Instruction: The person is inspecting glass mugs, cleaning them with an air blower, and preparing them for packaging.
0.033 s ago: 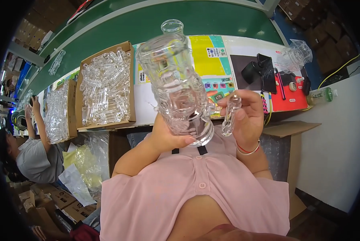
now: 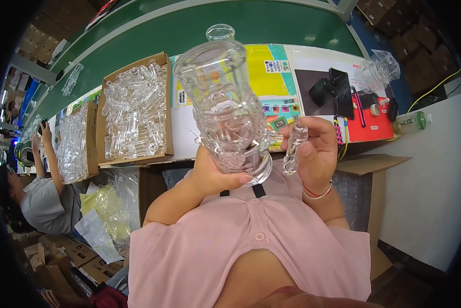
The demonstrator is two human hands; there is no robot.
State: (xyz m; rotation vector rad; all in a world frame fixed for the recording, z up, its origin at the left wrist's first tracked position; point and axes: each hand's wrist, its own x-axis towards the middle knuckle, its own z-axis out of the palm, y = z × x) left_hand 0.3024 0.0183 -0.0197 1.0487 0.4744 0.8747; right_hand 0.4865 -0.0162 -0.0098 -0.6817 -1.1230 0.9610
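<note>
A tall clear glass-like vessel (image 2: 225, 113) with a moulded, bulging body stands tilted in front of me. My left hand (image 2: 217, 174) is wrapped around its lower part, the thumb along its base. Beside the vessel's right side, my right hand (image 2: 317, 149) pinches a short clear handle-shaped piece (image 2: 293, 154) between thumb and fingers. This piece is held nearly upright. A small clear stub sticks out of the vessel's side toward it. Whether the two touch I cannot tell.
To the left stand a cardboard tray (image 2: 170, 102) of clear handle-like pieces and a second carton (image 2: 92, 138) of them. A clear vessel (image 2: 220, 32) stands behind. A phone (image 2: 342, 95), a bagged vessel (image 2: 379, 72) and a bottle (image 2: 415, 121) lie right. A co-worker (image 2: 48, 205) works far left.
The vessel has tilted very slightly in my left hand. The small handle-shaped piece in my right hand has shifted a little. Both grips stay the same.
</note>
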